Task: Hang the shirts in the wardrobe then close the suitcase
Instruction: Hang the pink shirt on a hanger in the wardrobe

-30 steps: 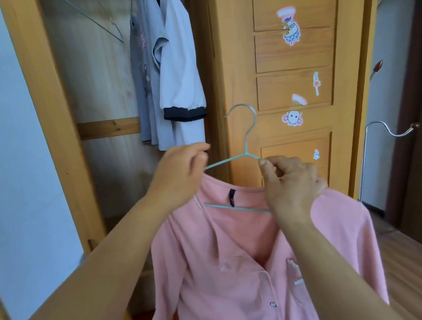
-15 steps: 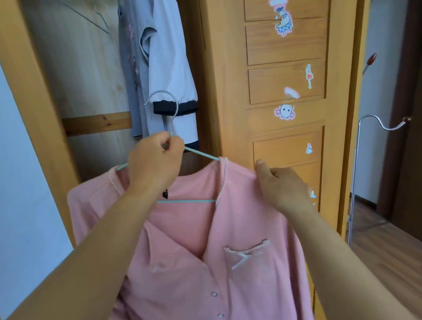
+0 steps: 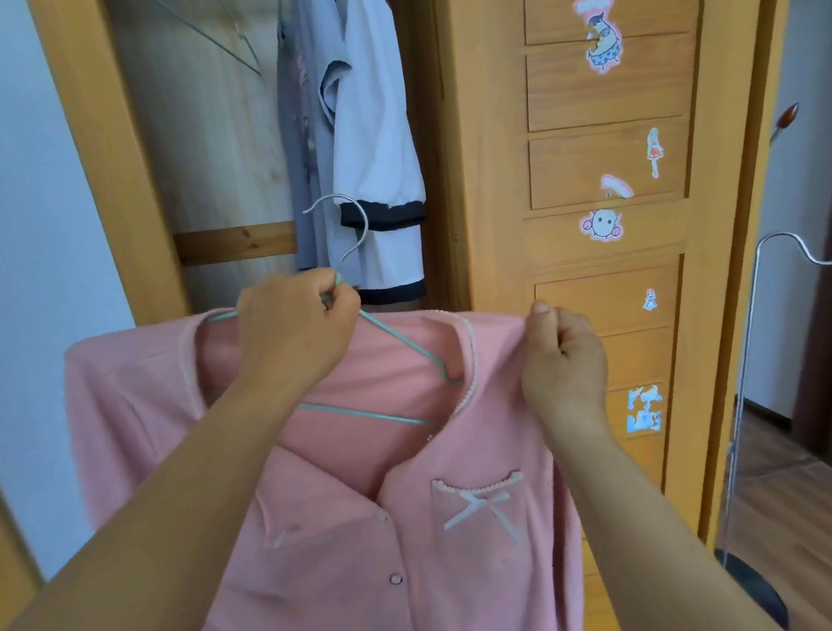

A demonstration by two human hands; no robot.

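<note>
A pink buttoned shirt (image 3: pixel 403 543) with a small bow pocket hangs on a teal wire hanger (image 3: pixel 396 347) in front of the open wardrobe (image 3: pixel 220 171). My left hand (image 3: pixel 294 331) grips the hanger at the base of its silver hook. My right hand (image 3: pixel 558 353) pinches the shirt's right shoulder and holds it stretched out. A grey shirt (image 3: pixel 303 139) and a white shirt (image 3: pixel 378 137) with dark trim hang inside the wardrobe. The suitcase is out of view.
An empty wire hanger (image 3: pixel 223 35) hangs at the wardrobe's upper left. The wooden wardrobe door (image 3: pixel 607 162) with stickers stands to the right. A metal coat stand (image 3: pixel 746 377) rises at the far right on the wooden floor. A pale wall is on the left.
My left hand moved from the collar to the hanger's neck and carried shirt and hanger left toward the wardrobe opening. My right hand shifted from the hanger to the shirt's right shoulder.
</note>
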